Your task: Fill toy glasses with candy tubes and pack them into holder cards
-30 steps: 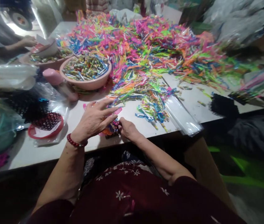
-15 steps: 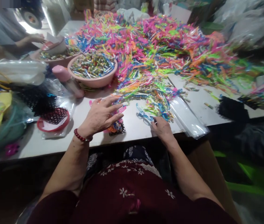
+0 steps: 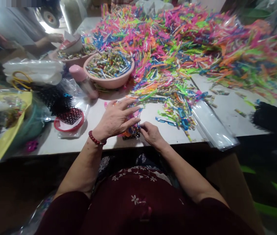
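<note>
While the left hand [image 3: 117, 117] lies palm down over a small bundle of bright plastic pieces [image 3: 130, 132], its fingers are spread and its thumb stands apart from them, pointing toward the right hand. Contact under the palm is hidden; cannot tell how firmly it presses. The bundle sits on the table [image 3: 150, 111], beneath the left thumb and just left of the right fingertips, with black netting [image 3: 130, 138] showing along its near edge.

The right hand [image 3: 152, 133] is partly curled, thumb and forefinger brought close together at the bundle's right side. Whether they pinch a piece cannot be told at this size.

Just beyond the right hand, to its right: a loose heap of small toy pieces [image 3: 174, 111], with blue toy glasses [image 3: 166, 121] at its near edge. Farther right of that hand, clear plastic bags [image 3: 214, 125] lie flat. Beyond the left hand: a pink bowl [image 3: 114, 83] filled with small sticks. Left of the left hand: a red basket [image 3: 80, 125]; farther out past it, a pink-capped bottle [image 3: 78, 73]. Red bead bracelet [image 3: 96, 138] on the left wrist.
</note>
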`<action>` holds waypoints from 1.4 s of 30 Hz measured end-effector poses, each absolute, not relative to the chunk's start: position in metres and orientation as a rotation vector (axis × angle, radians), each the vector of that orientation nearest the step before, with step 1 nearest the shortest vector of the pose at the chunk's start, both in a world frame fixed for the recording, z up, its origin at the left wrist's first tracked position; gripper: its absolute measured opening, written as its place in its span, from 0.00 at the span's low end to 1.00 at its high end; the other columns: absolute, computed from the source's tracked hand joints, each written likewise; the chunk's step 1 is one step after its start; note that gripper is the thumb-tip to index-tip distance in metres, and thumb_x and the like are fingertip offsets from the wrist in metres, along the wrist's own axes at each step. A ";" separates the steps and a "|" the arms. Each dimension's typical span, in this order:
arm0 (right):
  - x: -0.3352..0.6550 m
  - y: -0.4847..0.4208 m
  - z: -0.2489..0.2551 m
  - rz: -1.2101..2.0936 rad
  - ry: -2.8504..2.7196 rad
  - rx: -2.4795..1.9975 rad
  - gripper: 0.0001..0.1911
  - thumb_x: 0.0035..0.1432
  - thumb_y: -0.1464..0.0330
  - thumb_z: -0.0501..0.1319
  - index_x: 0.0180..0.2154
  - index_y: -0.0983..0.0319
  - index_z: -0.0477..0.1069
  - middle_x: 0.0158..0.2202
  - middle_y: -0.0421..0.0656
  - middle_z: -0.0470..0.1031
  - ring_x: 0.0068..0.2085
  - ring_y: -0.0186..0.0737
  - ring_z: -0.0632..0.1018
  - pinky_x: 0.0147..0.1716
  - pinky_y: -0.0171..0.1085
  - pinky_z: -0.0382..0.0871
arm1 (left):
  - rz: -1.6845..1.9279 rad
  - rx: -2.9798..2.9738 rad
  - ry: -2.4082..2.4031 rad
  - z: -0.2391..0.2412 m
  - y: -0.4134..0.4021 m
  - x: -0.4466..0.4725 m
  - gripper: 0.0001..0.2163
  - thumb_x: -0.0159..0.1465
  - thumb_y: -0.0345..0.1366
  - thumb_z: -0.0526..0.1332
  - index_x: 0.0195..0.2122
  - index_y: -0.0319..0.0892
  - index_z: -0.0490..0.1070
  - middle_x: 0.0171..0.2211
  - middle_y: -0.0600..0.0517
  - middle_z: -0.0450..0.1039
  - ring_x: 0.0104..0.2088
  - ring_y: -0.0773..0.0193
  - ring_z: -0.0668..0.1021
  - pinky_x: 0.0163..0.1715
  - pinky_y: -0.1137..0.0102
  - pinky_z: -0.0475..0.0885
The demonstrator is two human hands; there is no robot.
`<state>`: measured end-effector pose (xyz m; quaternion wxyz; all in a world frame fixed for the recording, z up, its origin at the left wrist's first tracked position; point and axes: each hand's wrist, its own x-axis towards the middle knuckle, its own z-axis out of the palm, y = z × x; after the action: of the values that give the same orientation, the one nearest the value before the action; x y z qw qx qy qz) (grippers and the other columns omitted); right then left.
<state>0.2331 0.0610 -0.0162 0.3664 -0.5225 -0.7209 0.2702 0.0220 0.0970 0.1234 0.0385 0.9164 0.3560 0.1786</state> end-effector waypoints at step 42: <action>0.241 0.046 -0.020 1.183 -1.306 -1.256 0.23 0.54 0.51 0.68 0.43 0.62 0.76 0.34 0.42 0.77 0.32 0.36 0.77 0.36 0.38 0.74 | 0.623 2.771 1.142 0.120 0.095 0.023 0.20 0.71 0.54 0.55 0.54 0.50 0.77 0.66 0.47 0.64 0.65 0.51 0.67 0.64 0.51 0.54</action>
<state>0.2411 0.0458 -0.0195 0.4697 -0.5124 -0.5328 0.4826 0.0232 0.0950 0.1203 0.0400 0.9045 0.3727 0.2034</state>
